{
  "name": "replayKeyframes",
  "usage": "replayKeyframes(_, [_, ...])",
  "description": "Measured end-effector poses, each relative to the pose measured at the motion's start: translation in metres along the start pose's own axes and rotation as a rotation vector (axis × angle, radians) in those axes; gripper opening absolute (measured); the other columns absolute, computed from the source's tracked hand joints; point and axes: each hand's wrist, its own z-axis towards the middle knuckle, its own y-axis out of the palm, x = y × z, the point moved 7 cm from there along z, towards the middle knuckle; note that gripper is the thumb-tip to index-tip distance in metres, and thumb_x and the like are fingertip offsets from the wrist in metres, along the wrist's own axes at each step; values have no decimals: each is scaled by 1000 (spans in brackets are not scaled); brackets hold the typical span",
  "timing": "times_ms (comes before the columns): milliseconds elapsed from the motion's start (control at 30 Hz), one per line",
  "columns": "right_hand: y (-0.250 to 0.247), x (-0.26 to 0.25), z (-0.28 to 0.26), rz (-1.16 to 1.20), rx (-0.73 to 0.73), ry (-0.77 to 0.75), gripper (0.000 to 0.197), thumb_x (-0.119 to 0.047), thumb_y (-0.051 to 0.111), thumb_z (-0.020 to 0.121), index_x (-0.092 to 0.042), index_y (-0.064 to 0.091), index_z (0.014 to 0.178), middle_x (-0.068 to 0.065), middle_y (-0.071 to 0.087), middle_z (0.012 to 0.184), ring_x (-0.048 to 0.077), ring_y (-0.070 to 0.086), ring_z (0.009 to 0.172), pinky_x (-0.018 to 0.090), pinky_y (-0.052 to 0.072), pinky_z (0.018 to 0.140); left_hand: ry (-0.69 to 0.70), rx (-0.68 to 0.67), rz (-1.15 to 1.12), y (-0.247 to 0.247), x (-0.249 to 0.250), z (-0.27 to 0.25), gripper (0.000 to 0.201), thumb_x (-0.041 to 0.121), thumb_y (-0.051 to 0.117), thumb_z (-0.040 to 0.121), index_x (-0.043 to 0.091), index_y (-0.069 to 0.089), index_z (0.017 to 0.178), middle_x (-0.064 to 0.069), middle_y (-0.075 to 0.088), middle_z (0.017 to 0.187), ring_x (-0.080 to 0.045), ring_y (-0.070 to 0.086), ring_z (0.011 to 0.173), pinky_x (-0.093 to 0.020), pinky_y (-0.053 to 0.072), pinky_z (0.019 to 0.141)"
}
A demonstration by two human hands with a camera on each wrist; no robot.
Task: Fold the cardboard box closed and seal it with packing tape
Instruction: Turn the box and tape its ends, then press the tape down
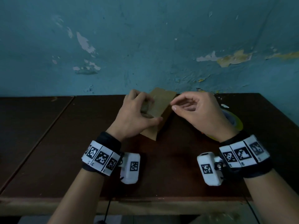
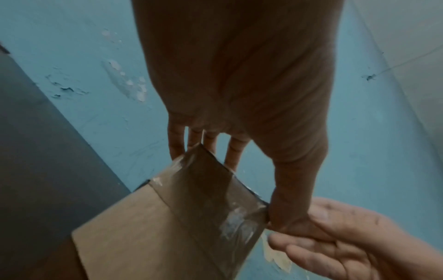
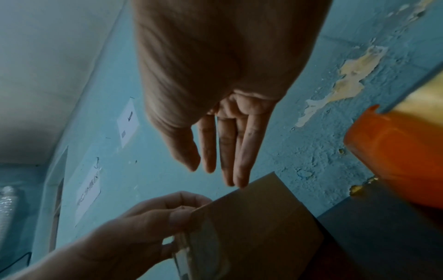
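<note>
A small brown cardboard box [image 1: 163, 99] stands on the dark table [image 1: 64, 143] near the wall. My left hand [image 1: 135, 115] grips its left end, fingers [image 2: 232, 151] behind the top and thumb at the front. A strip of clear packing tape [image 2: 210, 193] lies across that end. My right hand [image 1: 194, 110] hovers at the box's right edge with relaxed fingers and holds nothing. In the right wrist view its fingertips [image 3: 239, 178] touch the top edge of the box [image 3: 258, 227], while the left hand [image 3: 120, 236] pinches the taped corner.
A tape roll [image 1: 234, 120] in an orange dispenser [image 3: 395, 161] lies on the table just right of the box, under my right wrist. A peeling blue wall [image 1: 145, 46] rises right behind the table. A seam [image 1: 53, 122] splits the tabletop at the left.
</note>
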Motion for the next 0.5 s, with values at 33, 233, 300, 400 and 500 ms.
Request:
replayKeyframes(33, [-5,2,0,-30,56,2,15,-17,76,89,-15,77,104,-6,77,97,2,73,89,28,63,81,2,-30,-13,-1,-1,0,67,61,75,65,29,58,122,4,42,118,-17,45,113,-34,48,93])
replayKeyframes(233, [-20,18,2,-402,146,135,43,-40,66,95,-23,56,133,1,64,133,20,58,125,32,43,100,17,-179,-225,-15,-5,-6,55,28,68,66,26,61,120,4,49,128,-10,49,114,-23,45,88])
replayKeyframes(300, [-16,26,2,-363,80,230,49,-45,63,96,-23,52,139,2,62,138,20,56,129,35,42,104,17,-203,-285,-20,-9,-6,47,14,65,67,23,67,113,11,56,134,-4,51,120,-21,46,89])
replayKeyframes(400, [-7,28,-1,-211,2,274,38,-44,60,99,-24,60,131,-1,77,109,10,70,103,39,56,95,37,-149,-296,-24,-18,-3,42,-12,62,75,18,73,103,12,60,134,-3,52,129,-17,46,98])
replayKeyframes(500, [-1,18,-1,-21,-32,246,21,-33,62,100,-20,67,115,0,79,79,9,76,75,38,64,77,54,84,-51,-33,-29,1,37,-11,67,83,17,73,106,0,58,130,-13,58,120,-19,47,99])
